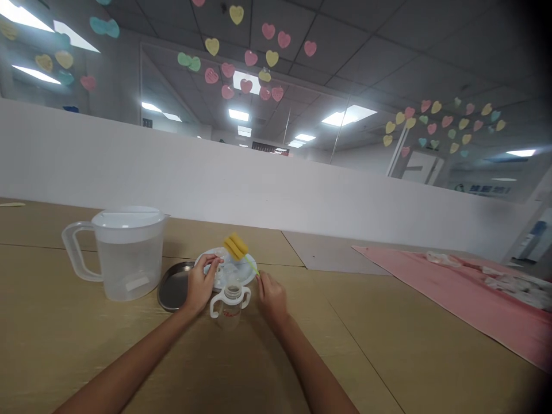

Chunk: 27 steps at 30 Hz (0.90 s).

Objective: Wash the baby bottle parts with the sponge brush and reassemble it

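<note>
My right hand [271, 294] is closed round the thin green handle of a sponge bottle brush [236, 246], whose yellow head tilts up to the left. With thumb and fingers pinched, my left hand [204, 280] holds a small clear piece [221, 253] over the plate; its kind is hard to make out. Below and between the hands, a clear baby bottle [230, 313] with two white side handles and an uncapped neck stands upright on the table. Behind it lies a pale plate [250, 275] bearing several translucent pieces.
A lidded plastic pitcher [131, 261] stands at the left, with a dark metal tray [170, 290] beside it, partly behind my left hand. A pink cloth [466, 299] with crumpled plastic covers the right side. A white wall [241, 190] bounds the table's back.
</note>
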Each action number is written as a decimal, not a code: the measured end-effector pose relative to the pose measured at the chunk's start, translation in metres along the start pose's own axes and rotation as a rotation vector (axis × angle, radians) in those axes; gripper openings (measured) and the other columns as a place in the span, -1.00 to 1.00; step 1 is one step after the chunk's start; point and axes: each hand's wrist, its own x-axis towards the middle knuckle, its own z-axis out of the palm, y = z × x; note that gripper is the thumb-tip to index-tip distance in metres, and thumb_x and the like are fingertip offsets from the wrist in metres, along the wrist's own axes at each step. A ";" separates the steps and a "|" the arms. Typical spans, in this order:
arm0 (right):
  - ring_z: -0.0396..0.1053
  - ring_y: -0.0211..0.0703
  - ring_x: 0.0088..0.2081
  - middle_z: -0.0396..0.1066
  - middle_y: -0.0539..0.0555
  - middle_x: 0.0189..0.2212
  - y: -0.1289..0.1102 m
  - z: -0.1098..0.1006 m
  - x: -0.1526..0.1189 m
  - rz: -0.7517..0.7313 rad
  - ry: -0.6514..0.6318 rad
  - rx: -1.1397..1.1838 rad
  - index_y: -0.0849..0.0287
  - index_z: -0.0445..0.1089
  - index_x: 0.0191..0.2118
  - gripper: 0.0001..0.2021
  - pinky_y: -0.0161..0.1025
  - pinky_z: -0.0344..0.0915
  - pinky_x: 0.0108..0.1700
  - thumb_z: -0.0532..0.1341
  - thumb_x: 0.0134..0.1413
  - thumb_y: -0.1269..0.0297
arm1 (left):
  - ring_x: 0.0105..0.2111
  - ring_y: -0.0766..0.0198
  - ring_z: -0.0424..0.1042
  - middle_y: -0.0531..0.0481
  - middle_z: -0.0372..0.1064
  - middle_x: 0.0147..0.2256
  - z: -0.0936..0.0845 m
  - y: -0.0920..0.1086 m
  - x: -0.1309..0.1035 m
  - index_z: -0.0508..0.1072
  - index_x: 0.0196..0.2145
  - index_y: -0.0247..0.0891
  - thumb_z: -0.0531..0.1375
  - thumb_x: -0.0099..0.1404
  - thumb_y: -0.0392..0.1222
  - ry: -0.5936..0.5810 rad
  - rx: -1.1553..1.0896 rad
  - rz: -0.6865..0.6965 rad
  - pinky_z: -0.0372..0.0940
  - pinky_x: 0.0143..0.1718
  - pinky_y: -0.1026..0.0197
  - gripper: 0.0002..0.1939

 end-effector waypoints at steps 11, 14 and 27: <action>0.26 -0.28 -0.47 0.35 0.04 -0.55 0.002 0.000 0.001 -0.159 -0.068 -0.030 0.14 0.46 -0.22 -0.74 -0.35 0.02 -0.45 0.03 0.28 0.23 | -0.07 0.14 0.33 -0.10 0.36 -0.14 -0.012 0.012 0.015 0.42 -0.24 -0.24 0.07 0.28 -0.03 0.105 0.154 0.185 0.20 0.00 0.09 -0.74; 0.25 -0.28 -0.47 0.33 0.04 -0.55 0.004 -0.001 0.003 -0.175 -0.045 -0.066 0.14 0.45 -0.19 -0.78 -0.34 0.02 -0.46 0.06 0.27 0.27 | -0.12 0.14 0.35 -0.09 0.39 -0.19 -0.012 0.012 0.015 0.41 -0.24 -0.25 0.08 0.27 -0.01 0.108 0.138 0.144 0.22 -0.05 0.11 -0.73; 0.35 -0.29 -0.45 0.42 0.06 -0.49 0.000 -0.005 0.003 -0.054 -0.051 -0.010 0.19 0.43 -0.19 -0.70 -0.38 0.12 -0.43 -0.04 0.32 0.27 | -0.13 0.14 0.35 -0.10 0.41 -0.19 -0.013 0.012 0.013 0.41 -0.25 -0.24 0.02 0.30 0.05 0.071 0.127 0.139 0.21 -0.06 0.12 -0.67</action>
